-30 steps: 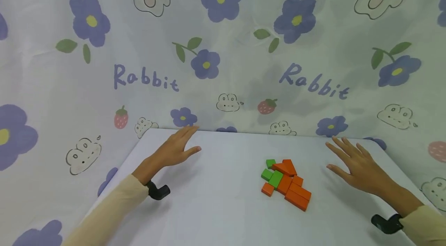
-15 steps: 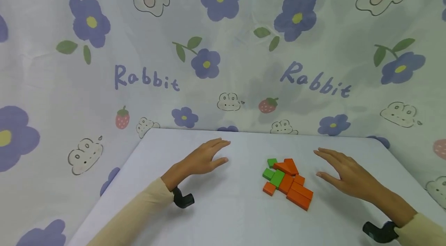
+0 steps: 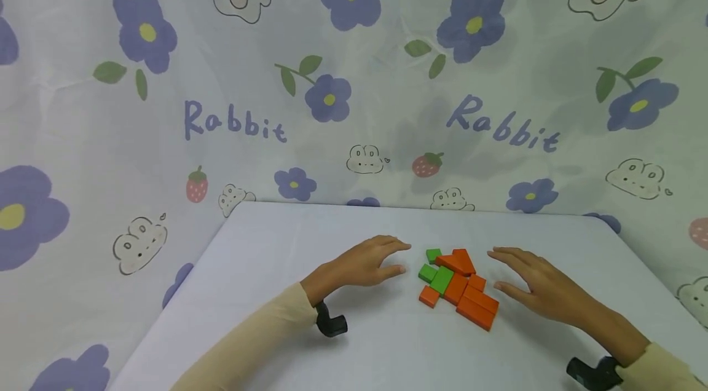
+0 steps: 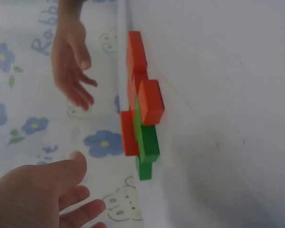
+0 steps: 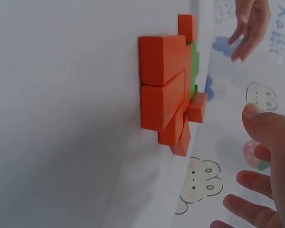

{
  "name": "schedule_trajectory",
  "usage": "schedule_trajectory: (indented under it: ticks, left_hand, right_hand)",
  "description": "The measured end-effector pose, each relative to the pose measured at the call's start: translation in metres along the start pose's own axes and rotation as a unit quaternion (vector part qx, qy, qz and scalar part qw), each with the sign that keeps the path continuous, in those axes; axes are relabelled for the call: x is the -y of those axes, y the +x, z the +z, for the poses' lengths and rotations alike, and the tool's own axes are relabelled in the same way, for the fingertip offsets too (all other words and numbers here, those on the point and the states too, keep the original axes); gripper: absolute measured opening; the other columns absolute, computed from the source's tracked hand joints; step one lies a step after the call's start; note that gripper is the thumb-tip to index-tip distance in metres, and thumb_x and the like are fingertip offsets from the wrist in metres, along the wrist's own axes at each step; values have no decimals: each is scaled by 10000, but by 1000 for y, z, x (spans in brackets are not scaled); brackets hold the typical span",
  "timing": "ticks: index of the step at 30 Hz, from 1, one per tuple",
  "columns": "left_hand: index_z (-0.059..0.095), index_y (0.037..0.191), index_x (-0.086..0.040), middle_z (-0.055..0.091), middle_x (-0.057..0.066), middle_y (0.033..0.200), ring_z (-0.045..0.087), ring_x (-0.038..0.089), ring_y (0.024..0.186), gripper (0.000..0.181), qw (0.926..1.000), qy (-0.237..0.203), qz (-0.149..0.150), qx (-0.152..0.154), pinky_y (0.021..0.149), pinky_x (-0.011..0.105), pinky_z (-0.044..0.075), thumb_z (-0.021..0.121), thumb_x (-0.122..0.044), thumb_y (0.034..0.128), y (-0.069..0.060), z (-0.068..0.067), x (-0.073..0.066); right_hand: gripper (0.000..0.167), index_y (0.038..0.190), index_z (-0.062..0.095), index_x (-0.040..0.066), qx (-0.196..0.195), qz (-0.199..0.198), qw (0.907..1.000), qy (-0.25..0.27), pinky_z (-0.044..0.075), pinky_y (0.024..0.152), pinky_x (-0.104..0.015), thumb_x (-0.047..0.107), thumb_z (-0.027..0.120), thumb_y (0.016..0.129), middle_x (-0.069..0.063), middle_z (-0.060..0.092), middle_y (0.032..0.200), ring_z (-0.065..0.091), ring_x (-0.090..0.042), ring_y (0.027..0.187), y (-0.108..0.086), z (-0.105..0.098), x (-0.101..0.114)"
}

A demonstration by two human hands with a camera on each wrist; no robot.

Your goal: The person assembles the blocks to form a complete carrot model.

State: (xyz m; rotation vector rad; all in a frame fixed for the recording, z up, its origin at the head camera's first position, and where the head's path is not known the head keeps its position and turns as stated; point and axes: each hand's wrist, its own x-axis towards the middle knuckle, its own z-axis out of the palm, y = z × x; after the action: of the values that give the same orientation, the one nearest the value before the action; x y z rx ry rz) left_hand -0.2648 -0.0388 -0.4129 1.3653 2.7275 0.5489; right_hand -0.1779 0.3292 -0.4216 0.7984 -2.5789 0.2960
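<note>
A flat cluster of orange blocks [image 3: 477,305] and green blocks [image 3: 442,279] lies on the white table, most of them touching. Just left of the cluster hovers my left hand [image 3: 362,263], fingers extended and thumb apart, holding nothing. On the other side my right hand [image 3: 544,286] is held above the table with its fingers spread loosely, also with nothing in it. In the left wrist view a small orange block [image 4: 152,102] stands out at the near side of the group. The right wrist view shows two long orange blocks [image 5: 164,102] side by side.
The white table [image 3: 265,231] ends at a hanging cloth [image 3: 381,133] printed with flowers, rabbits and lettering. Each wrist carries a black camera mount [image 3: 332,322].
My left hand has moved right and nearer, up beside the blocks. My right hand has shifted slightly left and lower toward them. The blocks keep their arrangement.
</note>
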Motion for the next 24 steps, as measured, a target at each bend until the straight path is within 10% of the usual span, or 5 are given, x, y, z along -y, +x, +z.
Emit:
schedule_trajectory:
  ticks: [15, 24]
  left_hand:
    - [589, 1394, -185, 580, -27, 1418, 499, 133, 1337, 471, 9966, -506, 437, 475, 1116, 291, 415, 635, -398, 976, 46, 33, -35]
    - [587, 1392, -252, 545, -81, 1454, 471, 105, 1364, 501, 9954, 121, 582, 755, 1127, 324, 395, 629, -486, 952, 68, 55, -48]
  right_hand:
    - [540, 1343, 615, 163, 517, 298, 9980, 218, 557, 882, -519, 306, 792, 853, -39, 640, 1316, 629, -290, 1162, -7, 7, 15]
    - [553, 1304, 641, 168, 254, -197, 9994, 155, 579, 848, -452, 277, 840, 800, 67, 644, 1266, 644, -189, 1109, -10, 14, 14]
